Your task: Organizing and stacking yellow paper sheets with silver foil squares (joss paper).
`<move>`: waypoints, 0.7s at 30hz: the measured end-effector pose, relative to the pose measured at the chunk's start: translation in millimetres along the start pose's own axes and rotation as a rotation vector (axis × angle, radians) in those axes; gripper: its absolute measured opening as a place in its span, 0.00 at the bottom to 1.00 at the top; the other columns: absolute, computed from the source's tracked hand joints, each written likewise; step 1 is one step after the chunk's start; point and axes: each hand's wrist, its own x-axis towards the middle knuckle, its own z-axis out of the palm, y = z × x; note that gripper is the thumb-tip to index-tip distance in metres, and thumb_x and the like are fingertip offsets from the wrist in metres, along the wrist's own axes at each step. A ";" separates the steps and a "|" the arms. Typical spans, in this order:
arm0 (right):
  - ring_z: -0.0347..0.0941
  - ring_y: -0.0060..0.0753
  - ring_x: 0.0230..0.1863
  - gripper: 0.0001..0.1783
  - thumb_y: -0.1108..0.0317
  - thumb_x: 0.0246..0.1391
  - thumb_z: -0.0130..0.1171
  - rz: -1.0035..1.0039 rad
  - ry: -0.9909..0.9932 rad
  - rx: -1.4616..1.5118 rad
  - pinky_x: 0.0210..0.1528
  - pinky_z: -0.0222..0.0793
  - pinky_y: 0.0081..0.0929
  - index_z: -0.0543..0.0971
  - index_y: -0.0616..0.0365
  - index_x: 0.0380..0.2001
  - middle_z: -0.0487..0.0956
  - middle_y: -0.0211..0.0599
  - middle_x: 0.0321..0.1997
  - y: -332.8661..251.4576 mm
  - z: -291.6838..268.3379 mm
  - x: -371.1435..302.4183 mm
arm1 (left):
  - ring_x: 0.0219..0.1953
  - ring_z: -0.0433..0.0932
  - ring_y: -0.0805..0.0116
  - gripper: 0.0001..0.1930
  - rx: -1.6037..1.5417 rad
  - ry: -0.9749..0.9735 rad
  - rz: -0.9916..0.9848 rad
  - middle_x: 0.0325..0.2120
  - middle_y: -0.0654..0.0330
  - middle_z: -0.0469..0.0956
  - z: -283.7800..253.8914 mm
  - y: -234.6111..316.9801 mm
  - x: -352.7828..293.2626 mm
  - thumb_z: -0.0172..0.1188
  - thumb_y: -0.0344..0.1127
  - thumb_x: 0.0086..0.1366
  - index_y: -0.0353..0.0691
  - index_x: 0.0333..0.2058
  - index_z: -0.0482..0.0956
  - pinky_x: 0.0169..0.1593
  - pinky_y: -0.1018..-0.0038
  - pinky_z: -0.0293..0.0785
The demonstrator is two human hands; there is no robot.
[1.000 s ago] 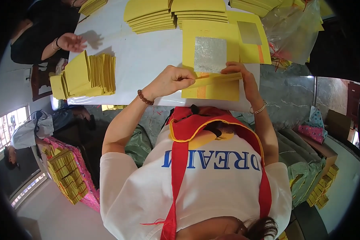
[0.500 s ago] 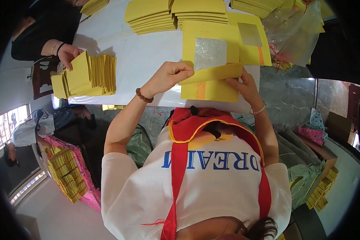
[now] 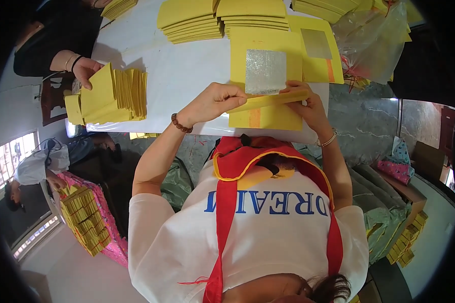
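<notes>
My left hand (image 3: 218,102) pinches the left end of a narrow folded strip of yellow paper (image 3: 270,100). At its other end, my right hand (image 3: 311,107) holds the strip between thumb and fingers. The strip is raised over a yellow sheet (image 3: 240,55), which lies at the front edge of the table. A silver foil square (image 3: 265,70) shows on that sheet just beyond the strip, and an orange band runs below it. To the right, partly under it, is another yellow sheet (image 3: 337,65) with a silver square and an orange stripe.
Piles of folded yellow paper (image 3: 189,20) stand along the far side of the white table (image 3: 182,70). A co-worker's hand (image 3: 83,68) touches upright folded papers (image 3: 129,96) at left. A clear plastic bag (image 3: 371,43) sits at the far right.
The yellow paper between my hands has become narrower, exposing more of the sheet and foil. My right fingers have shifted onto its upper edge. The co-worker's hand has barely moved.
</notes>
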 end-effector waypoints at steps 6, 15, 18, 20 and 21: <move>0.63 0.35 0.58 0.14 0.70 0.49 0.59 -0.023 -0.016 -0.035 0.57 0.60 0.30 0.78 0.59 0.41 0.77 0.36 0.46 7.7 -3.3 -1.1 | 0.21 0.61 0.83 0.11 0.011 -0.023 -0.014 0.17 0.70 0.68 -0.9 -3.8 1.9 0.53 0.35 0.63 0.32 0.33 0.77 0.24 0.82 0.59; 0.65 0.33 0.56 0.16 0.71 0.47 0.59 0.071 0.012 0.057 0.56 0.61 0.26 0.77 0.59 0.43 0.71 0.40 0.54 6.9 -1.9 -2.8 | 0.25 0.64 0.86 0.10 -0.001 -0.070 -0.042 0.22 0.71 0.73 -6.0 -0.4 3.0 0.52 0.33 0.65 0.31 0.35 0.78 0.27 0.85 0.60; 0.62 0.35 0.59 0.16 0.71 0.48 0.60 0.004 -0.025 -0.008 0.58 0.59 0.30 0.76 0.58 0.43 0.77 0.36 0.46 9.0 -3.6 -1.2 | 0.20 0.61 0.83 0.12 0.005 -0.045 -0.024 0.16 0.69 0.68 -5.6 -0.4 3.9 0.51 0.36 0.63 0.32 0.33 0.77 0.24 0.81 0.59; 0.62 0.36 0.59 0.15 0.71 0.48 0.60 -0.011 -0.044 -0.038 0.58 0.59 0.31 0.77 0.56 0.42 0.78 0.34 0.45 2.8 -2.5 0.4 | 0.25 0.64 0.85 0.11 0.012 -0.098 -0.087 0.22 0.71 0.72 -7.9 1.2 2.4 0.51 0.34 0.65 0.31 0.35 0.77 0.28 0.85 0.61; 0.62 0.36 0.59 0.15 0.71 0.48 0.60 -0.011 -0.044 -0.036 0.58 0.59 0.31 0.77 0.56 0.42 0.78 0.34 0.45 4.0 -2.6 0.1 | 0.25 0.64 0.85 0.11 0.012 -0.098 -0.088 0.22 0.71 0.72 -6.7 0.2 2.7 0.51 0.34 0.65 0.31 0.35 0.77 0.28 0.85 0.61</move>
